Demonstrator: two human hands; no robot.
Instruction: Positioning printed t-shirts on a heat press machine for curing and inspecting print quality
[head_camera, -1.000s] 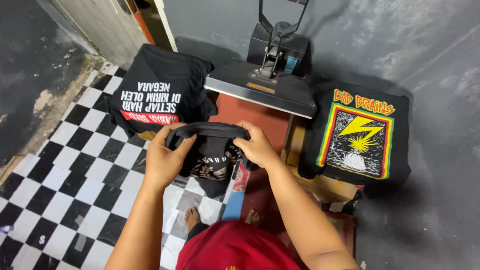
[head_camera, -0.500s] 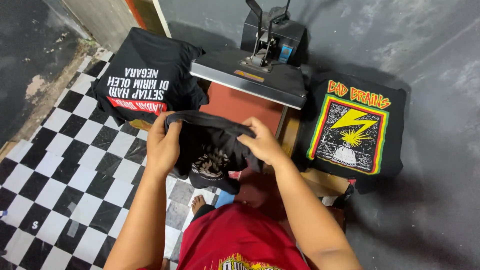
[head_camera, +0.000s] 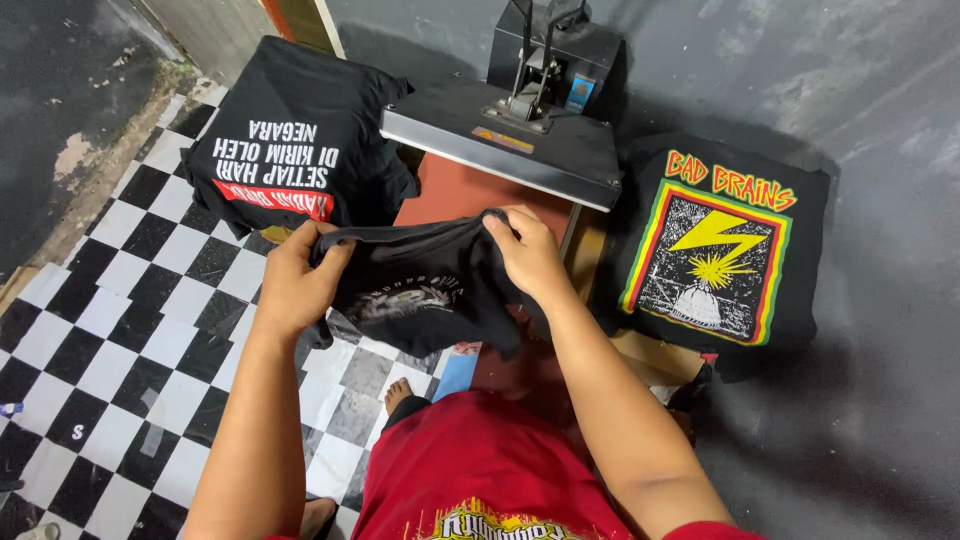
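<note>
Two sets of fingers pinch a black printed T-shirt (head_camera: 425, 285) by its upper edge, the left hand (head_camera: 295, 280) and right hand (head_camera: 525, 255) stretching it just before the red lower platen (head_camera: 450, 195) of a heat press (head_camera: 510, 135). Folded black shirts flank the press: one with white lettering (head_camera: 290, 140) on the checkered floor tiles (head_camera: 110, 340), one with a lightning graphic (head_camera: 715, 255) on grey concrete (head_camera: 870, 330).

A black-and-white checkered tile floor (head_camera: 120, 330) spreads left of the black metal heat press (head_camera: 520, 130); grey concrete floor (head_camera: 880, 300) lies right of it.
</note>
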